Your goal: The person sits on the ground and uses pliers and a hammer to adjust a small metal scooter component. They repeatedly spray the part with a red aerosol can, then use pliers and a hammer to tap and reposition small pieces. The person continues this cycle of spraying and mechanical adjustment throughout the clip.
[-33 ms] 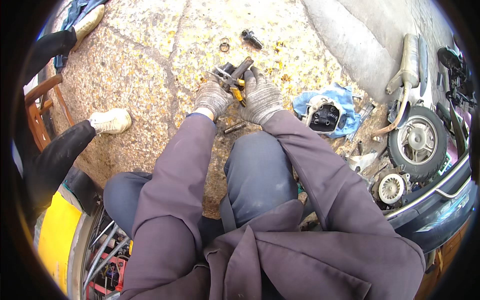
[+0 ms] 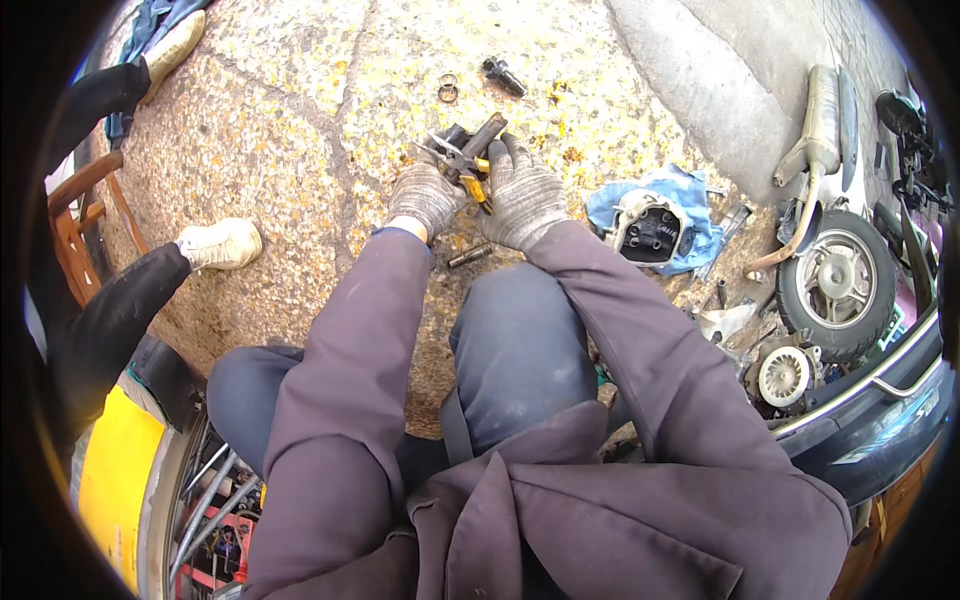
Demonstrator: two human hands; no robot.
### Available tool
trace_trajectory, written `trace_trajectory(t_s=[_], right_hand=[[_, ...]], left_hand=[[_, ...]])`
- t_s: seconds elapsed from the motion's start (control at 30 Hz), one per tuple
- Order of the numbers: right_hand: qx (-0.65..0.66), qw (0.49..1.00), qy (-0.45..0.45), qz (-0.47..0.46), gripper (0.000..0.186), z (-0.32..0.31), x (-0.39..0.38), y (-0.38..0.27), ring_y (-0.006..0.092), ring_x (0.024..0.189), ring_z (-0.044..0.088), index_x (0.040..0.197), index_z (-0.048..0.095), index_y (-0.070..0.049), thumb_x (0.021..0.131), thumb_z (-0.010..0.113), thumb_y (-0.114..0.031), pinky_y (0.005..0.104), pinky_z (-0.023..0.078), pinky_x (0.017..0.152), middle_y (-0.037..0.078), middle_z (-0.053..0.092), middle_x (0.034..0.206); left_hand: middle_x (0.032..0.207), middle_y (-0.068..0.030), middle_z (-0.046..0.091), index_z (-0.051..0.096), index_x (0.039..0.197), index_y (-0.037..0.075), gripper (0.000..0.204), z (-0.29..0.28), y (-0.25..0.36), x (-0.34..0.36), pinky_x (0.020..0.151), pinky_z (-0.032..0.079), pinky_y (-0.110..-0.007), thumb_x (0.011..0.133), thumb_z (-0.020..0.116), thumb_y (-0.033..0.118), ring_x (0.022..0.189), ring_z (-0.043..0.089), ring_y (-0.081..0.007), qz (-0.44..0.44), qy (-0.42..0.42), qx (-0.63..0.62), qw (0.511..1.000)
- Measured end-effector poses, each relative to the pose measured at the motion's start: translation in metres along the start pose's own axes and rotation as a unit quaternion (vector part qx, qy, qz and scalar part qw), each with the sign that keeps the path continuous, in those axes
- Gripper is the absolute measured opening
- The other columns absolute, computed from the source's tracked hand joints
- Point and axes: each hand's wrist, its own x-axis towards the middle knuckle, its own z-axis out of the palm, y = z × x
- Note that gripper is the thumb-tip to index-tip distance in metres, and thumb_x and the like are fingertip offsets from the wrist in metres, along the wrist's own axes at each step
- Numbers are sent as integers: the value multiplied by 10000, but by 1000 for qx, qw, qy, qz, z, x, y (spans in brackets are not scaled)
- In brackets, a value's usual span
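Note:
Both my hands wear grey knitted gloves and meet over the speckled ground beyond my knee. My left hand [image 2: 428, 196] is closed around a dark cylindrical metal part [image 2: 455, 136], its fingers partly hidden. Between the hands lie pliers [image 2: 474, 186] with yellow-and-black handles, their pale jaws pointing up to the left. My right hand [image 2: 525, 195] is bent around the handle side of the pliers, fingertips close to a dark metal bar [image 2: 487, 134] that slants up to the right. Its grip is partly covered. Nearer my knee, a short metal pin [image 2: 470, 256] rests on the ground.
Beyond the hands lie small rings [image 2: 448, 90] and a black ribbed part [image 2: 503, 77]. At right, an open metal housing [image 2: 650, 230] sits on a blue cloth [image 2: 690, 195], near a wheel [image 2: 833, 275] and an exhaust [image 2: 822, 125]. Another person's shoe [image 2: 222, 245] stands at left.

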Motion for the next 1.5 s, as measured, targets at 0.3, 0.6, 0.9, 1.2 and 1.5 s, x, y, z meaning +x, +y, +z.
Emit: trace_trajectory(t_s=[0.3, 0.6, 0.9, 1.2, 1.5], right_hand=[[39, 999, -11, 22, 739, 9, 54, -15, 402, 1096, 613, 1288, 464, 45, 689, 794, -234, 480, 544, 885, 256, 548, 1218], [23, 1000, 6, 5, 955, 5, 57, -18, 389, 1109, 606, 1451, 330, 43, 679, 800, -267, 454, 540, 905, 261, 537, 1251], [-23, 1000, -3, 8, 975, 5, 63, -25, 383, 1074, 639, 1409, 345, 22, 664, 855, -348, 454, 556, 884, 255, 584, 1189], [-132, 990, -9, 48, 949, -9, 53, -46, 370, 1140, 627, 1474, 298, 26, 742, 766, -355, 440, 540, 927, 282, 543, 1295], [-153, 987, 7, 50, 854, -26, 47, -68, 392, 1138, 619, 1355, 446, 18, 692, 797, -391, 451, 525, 943, 291, 603, 1205]], left_hand=[[1263, -139, 644, 396, 1442, 42, 550, -25, -18, 42, 934, 503, -332, 933, 600, 88, 1106, 631, -215, 18, 16, -16, 1000], [1159, -174, 686, 445, 1429, 31, 644, -43, -10, 35, 907, 519, -350, 854, 695, 177, 1061, 662, -267, 40, 9, -80, 996], [1136, -233, 680, 462, 1401, 43, 634, -53, -5, 30, 898, 541, -384, 827, 676, 204, 1031, 679, -306, 18, -5, -44, 999], [1198, -267, 646, 410, 1413, 31, 681, -45, -3, 23, 942, 515, -436, 854, 693, 299, 1114, 643, -381, 14, 61, -37, 997], [1184, -281, 655, -92, 1568, 8, 1040, -57, 1, 1, 953, 511, -456, 917, 615, 406, 1106, 657, -367, -22, 54, -17, 998]])
